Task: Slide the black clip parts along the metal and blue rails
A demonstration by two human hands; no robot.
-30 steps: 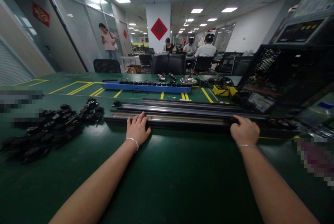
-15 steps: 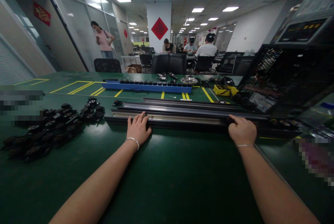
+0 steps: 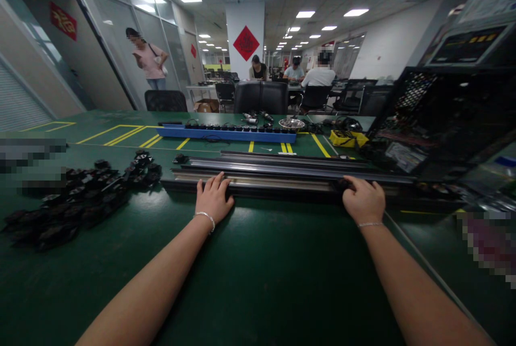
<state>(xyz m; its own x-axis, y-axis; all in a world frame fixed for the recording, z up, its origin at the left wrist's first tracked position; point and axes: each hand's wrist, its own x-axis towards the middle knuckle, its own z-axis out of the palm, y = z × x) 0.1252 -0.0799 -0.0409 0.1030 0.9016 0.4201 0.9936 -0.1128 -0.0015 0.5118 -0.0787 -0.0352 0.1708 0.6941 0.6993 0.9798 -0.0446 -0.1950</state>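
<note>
Head view: your left hand (image 3: 212, 199), fingers spread, rests on the nearest dark rail (image 3: 278, 191), which lies crosswise on the green table (image 3: 258, 265). Your right hand (image 3: 364, 199), well apart from the left, is curled around a small black part (image 3: 341, 184) at the same rail. Black parts (image 3: 86, 190) lie heaped left of the rail; a blue tray (image 3: 229, 134) lies beyond.

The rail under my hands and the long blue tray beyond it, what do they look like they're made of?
The rail looks like metal, possibly aluminium: its channel has a dull silvery sheen between dark, perhaps coated, edges. The blue tray is probably smooth plastic, judging by its even colour, though painted metal is possible.
</note>
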